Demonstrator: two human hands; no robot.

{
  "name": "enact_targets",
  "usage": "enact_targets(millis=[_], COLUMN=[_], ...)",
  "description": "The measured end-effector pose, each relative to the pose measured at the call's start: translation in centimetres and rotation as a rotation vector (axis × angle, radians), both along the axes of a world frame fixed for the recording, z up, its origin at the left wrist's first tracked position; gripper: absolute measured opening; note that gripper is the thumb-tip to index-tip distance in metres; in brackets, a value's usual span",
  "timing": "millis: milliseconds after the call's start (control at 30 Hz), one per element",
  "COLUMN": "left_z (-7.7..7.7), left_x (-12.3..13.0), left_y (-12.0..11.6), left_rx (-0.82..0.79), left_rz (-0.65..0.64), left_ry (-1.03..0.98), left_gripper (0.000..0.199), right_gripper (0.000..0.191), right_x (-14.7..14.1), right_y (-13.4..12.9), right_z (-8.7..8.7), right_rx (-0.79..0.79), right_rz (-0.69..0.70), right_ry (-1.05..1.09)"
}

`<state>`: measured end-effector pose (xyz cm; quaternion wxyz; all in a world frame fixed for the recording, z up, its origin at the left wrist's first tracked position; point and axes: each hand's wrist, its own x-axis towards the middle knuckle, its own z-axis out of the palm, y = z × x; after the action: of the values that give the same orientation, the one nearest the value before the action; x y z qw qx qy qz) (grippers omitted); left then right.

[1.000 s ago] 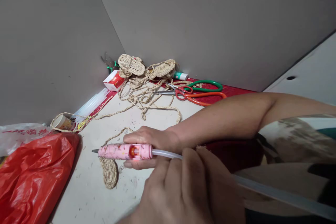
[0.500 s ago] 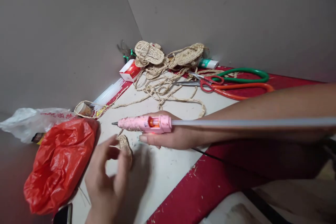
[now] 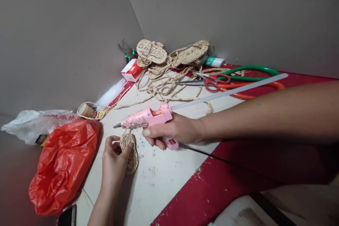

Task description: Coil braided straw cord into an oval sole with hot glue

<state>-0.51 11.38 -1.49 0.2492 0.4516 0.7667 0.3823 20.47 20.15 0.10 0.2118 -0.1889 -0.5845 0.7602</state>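
My right hand (image 3: 169, 130) is wrapped round the handle of a pink glue gun (image 3: 136, 118), whose metal tip points left. A long pale glue stick (image 3: 230, 91) sticks out of its back. Below the tip, my left hand (image 3: 113, 155) pinches a small oval sole of coiled braided straw cord (image 3: 130, 155) between thumb and fingers. The sole is tilted up off the white board (image 3: 159, 176). The nozzle hangs just above the sole's upper end; I cannot tell whether it touches the cord.
Straw cord (image 3: 166, 90) and finished coils lie at the back, beside red-handled scissors (image 3: 212, 83) and larger shears with green and orange handles (image 3: 254, 72). A red plastic bag (image 3: 66, 162), paper cup (image 3: 87, 110), small box (image 3: 131, 70) and phone (image 3: 67, 215) are at the left.
The glue gun has rolled so its handle and trigger side show, and its glue stick now slants up to the right. My left hand's grip has closed on the sole, which faces me more.
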Motion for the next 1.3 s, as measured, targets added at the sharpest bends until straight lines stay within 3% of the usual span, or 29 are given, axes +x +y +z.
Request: enact_targets(millis=[167, 367, 467, 600, 867, 1300], left_z=[0.9, 1.9, 2.3, 2.6, 2.7, 2.7], left_x=[0.0, 2.2, 3.6, 4.2, 4.5, 4.4], left_y=[-0.9, -2.4, -2.7, -2.8, -3.0, -3.5], left_rx=[0.089, 0.156, 0.149, 0.115, 0.071, 0.018], left_rz=[0.135, 0.310, 0.333, 0.393, 0.636, 0.710], left_ry=[-0.521, -0.819, -0.916, -0.948, -0.879, -0.844], left_gripper=[0.053, 0.034, 0.027, 0.026, 0.012, 0.016], right_gripper=[0.038, 0.038, 0.037, 0.035, 0.032, 0.033], right_x=[0.1, 0.4, 0.6, 0.5, 0.5, 0.5], right_y=[-0.1, -0.5, -0.5, -0.5, -0.6, -0.6], right_z=[0.0, 0.5, 0.4, 0.1, 0.2, 0.0], right_rx=[0.030, 0.022, 0.019, 0.035, 0.038, 0.036], right_rz=[0.028, 0.065, 0.095, 0.110, 0.143, 0.170], right_ry=[-0.004, -0.061, -0.079, -0.105, -0.150, -0.168])
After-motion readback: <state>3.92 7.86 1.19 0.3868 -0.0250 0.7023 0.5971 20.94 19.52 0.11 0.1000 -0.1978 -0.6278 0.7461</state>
